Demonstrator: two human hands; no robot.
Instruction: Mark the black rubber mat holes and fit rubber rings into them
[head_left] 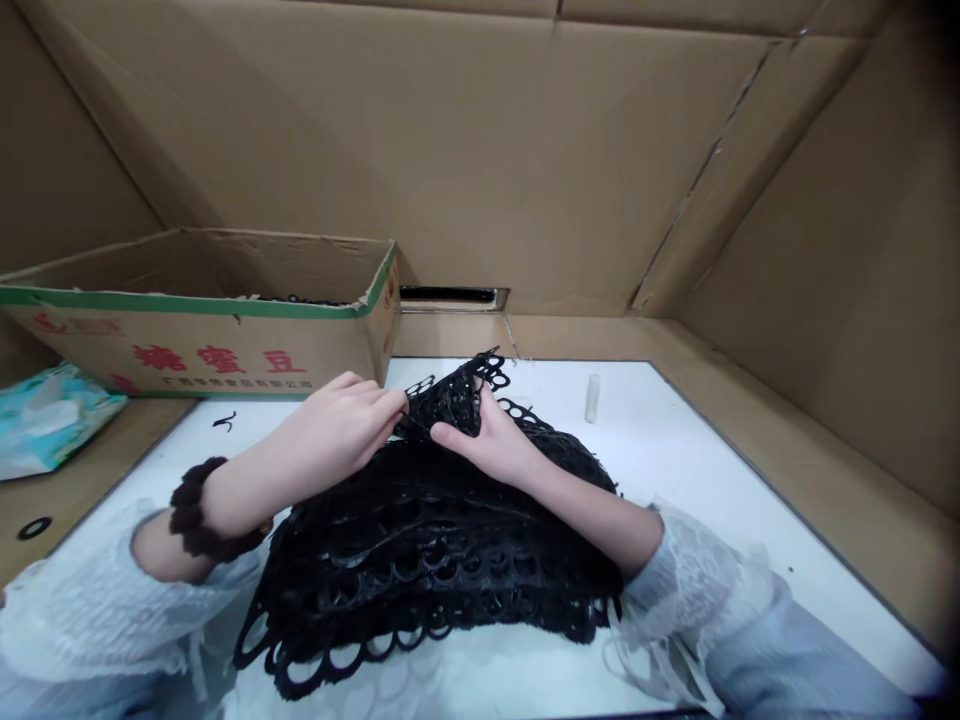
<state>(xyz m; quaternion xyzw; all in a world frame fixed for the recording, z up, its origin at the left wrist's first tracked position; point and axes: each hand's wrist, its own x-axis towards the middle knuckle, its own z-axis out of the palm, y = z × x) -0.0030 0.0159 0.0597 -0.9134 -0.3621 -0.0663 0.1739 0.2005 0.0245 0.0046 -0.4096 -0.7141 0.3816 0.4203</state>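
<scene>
A thick pile of black rubbery sheets with rows of round holes (442, 540) lies in front of me on the white tabletop. At its far side, one black perforated sheet (448, 395) is lifted and bunched up. My left hand (352, 415) pinches the left edge of that sheet between thumb and fingers. From the right, my right hand (495, 430) grips the same sheet, thumb on the near side and fingers hidden behind it. A dark scrunchie (199, 510) circles my left wrist.
An open cardboard box (225, 345) with black pieces inside stands at the back left. Beside it lies a tissue pack (56, 415). A small clear tube (592, 398), a black scrap (224, 422) and a black ring (34, 527) lie around. Cardboard walls (480, 150) enclose the table.
</scene>
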